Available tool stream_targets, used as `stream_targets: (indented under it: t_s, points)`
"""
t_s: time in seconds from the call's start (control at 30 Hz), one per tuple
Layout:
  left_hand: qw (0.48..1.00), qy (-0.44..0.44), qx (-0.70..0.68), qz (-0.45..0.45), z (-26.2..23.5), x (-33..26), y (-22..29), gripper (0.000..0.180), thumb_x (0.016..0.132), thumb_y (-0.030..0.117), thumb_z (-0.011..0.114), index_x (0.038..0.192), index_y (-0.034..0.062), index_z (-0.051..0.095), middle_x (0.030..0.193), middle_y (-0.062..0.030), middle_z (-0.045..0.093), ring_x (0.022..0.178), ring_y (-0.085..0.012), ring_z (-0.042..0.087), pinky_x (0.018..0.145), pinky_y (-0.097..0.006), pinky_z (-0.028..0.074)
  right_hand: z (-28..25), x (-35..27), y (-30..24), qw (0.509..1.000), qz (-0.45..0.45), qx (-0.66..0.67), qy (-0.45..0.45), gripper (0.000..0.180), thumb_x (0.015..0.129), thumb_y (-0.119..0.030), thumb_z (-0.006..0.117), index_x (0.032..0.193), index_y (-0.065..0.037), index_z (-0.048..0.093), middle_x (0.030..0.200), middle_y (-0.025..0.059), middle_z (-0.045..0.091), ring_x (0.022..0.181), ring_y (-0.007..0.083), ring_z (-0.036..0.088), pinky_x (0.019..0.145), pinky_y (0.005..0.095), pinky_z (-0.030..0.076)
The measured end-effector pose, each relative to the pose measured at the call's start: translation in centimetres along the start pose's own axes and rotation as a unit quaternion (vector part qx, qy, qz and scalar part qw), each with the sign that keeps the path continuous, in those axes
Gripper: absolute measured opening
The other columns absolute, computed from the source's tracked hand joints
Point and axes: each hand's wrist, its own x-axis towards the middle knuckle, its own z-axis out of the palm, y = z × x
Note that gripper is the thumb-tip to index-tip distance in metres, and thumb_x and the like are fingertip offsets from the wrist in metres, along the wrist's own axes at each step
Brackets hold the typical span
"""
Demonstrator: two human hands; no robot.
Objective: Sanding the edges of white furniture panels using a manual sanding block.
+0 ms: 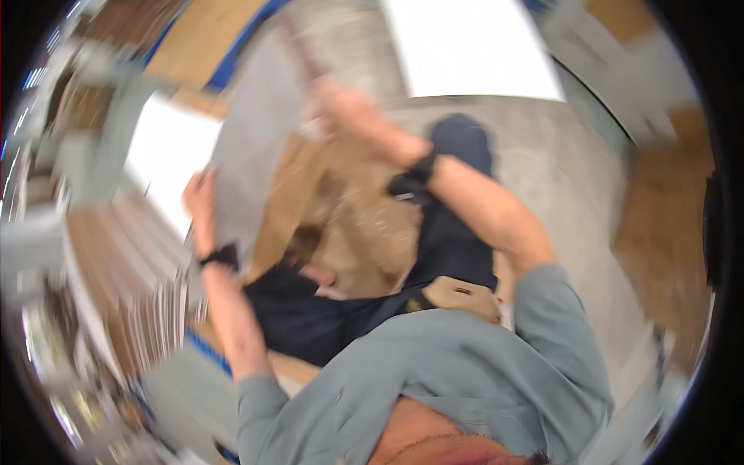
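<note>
My left hand (201, 198) is closed on the left edge of a large grey sheet (260, 116) that stands tilted in front of me. At the sheet's right side, my right hand (345, 112) is curled and smeared by motion. A long, thin, dark reddish thing (301, 46) sticks out from its fist; blur hides what kind it is. Below the hands, between my legs, lies crumpled brown material (372, 225), like paper or cardboard. Both wrists wear black bands.
A thick stack of board sheets (132, 271) stands at my left, with a white sheet (170, 155) beyond it. Another white panel (473, 50) lies ahead. A blue-edged brown board (201, 39) is at the far left. Brown cardboard (663, 232) stands at right.
</note>
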Motion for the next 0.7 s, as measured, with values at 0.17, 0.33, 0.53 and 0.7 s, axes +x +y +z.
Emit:
stream_targets:
  t_s: [0.17,0.33,0.53,0.7]
  points:
    - [0.995,0.025,0.089,-0.031,-0.1,-0.9,1.6,0.037,0.097,0.042,0.067,0.099,0.0057,0.075,0.088,-0.0128,0.074,0.081,-0.0293,0.068,0.077,-0.042,0.052,0.5,0.0,-1.7,0.995,0.037,0.096,0.012,0.064,0.109,-0.055,0.04,0.129,0.004,0.057,0.096,0.0081,0.059,0.073,0.0145,0.057,0.061,0.0305,0.055]
    - [0.994,0.047,0.093,-0.02,0.2,-1.3,0.8,0.038,0.097,0.046,0.067,0.101,0.0082,0.075,0.09,-0.0116,0.075,0.081,-0.0293,0.068,0.077,-0.043,0.052,-0.4,-0.1,-1.2,0.995,0.004,0.103,0.01,0.061,0.11,-0.055,0.04,0.116,0.004,0.055,0.09,0.0095,0.059,0.065,0.0158,0.059,0.057,0.0318,0.053]
    - [0.997,0.069,0.012,-0.034,0.7,-0.8,1.1,0.036,0.1,0.037,0.068,0.097,0.0025,0.075,0.092,-0.009,0.077,0.084,-0.0202,0.07,0.08,-0.036,0.055,-0.8,-0.2,0.1,0.997,-0.029,0.076,-0.018,0.06,0.109,-0.054,0.04,0.105,0.005,0.055,0.089,0.0114,0.061,0.062,0.0178,0.059,0.055,0.0336,0.053]
    - [0.989,0.049,-0.141,-0.004,0.8,-1.1,-1.5,0.028,0.105,0.011,0.048,0.11,-0.0028,0.072,0.105,-0.0163,0.072,0.096,-0.0272,0.066,0.085,-0.04,0.053,-1.4,-0.4,3.3,0.975,-0.126,0.137,-0.123,0.03,0.11,-0.03,0.05,0.132,-0.01,0.055,0.105,0.0044,0.065,0.09,0.0164,0.065,0.076,0.0373,0.059]
